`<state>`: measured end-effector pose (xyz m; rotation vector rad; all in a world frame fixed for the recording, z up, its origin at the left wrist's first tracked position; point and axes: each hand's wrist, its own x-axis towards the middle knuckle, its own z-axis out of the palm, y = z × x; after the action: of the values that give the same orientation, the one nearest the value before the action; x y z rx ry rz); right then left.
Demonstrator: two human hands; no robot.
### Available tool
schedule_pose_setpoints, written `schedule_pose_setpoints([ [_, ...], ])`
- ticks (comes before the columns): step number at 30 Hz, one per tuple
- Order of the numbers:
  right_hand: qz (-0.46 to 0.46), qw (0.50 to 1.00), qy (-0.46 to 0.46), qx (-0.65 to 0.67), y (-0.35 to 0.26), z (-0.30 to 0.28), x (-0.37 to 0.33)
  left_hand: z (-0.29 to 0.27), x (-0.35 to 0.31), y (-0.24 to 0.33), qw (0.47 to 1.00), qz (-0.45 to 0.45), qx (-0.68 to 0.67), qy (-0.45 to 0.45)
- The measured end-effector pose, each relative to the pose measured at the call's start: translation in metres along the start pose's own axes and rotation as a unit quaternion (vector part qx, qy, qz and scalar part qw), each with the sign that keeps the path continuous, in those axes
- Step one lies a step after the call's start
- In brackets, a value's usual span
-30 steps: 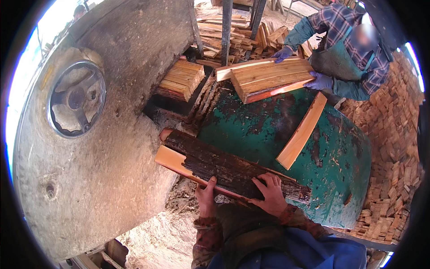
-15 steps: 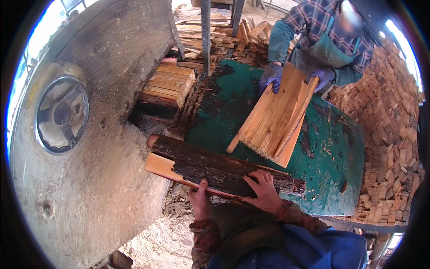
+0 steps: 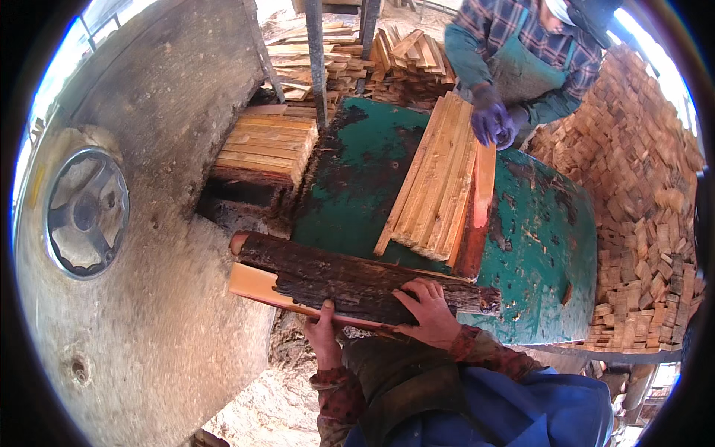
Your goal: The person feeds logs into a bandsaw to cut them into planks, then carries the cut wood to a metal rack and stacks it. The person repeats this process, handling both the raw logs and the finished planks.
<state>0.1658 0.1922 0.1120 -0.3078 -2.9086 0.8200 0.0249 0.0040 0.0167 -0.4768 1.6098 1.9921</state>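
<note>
red patterned sleeves, blue garment

At the lower centre of the frame I see my left hand (image 3: 322, 337) gripping the near edge of a bark-covered slab (image 3: 350, 281), while my right hand (image 3: 428, 313) lies flat on top of it. The slab rests across the edge of a green machine table (image 3: 551, 231). Above it, a bundle of cut slats (image 3: 436, 182) lies on the table, held at its far end by a co-worker's purple-gloved hands (image 3: 495, 123). At right stands stacked wood (image 3: 648, 194).
</note>
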Motion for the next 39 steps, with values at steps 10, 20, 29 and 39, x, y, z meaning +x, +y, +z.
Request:
schedule_pose_setpoints([
  [10,0.006,0.999,-0.032,-0.006,-0.003,-0.007,0.004,0.004,0.0,-0.001,1.0,0.027,-0.006,0.014],
  [20,-0.108,0.992,-0.051,0.033,-0.01,-0.029,0.067,0.0,0.002,-0.003,0.999,-0.019,-0.04,0.016],
  [29,-0.174,0.985,0.012,-0.014,-0.011,0.029,0.223,0.004,0.0,0.002,0.998,0.046,0.015,0.029],
  [39,-0.204,0.969,0.044,-0.135,-0.032,0.117,0.348,0.002,-0.001,0.0,0.998,0.038,0.038,0.02],
])
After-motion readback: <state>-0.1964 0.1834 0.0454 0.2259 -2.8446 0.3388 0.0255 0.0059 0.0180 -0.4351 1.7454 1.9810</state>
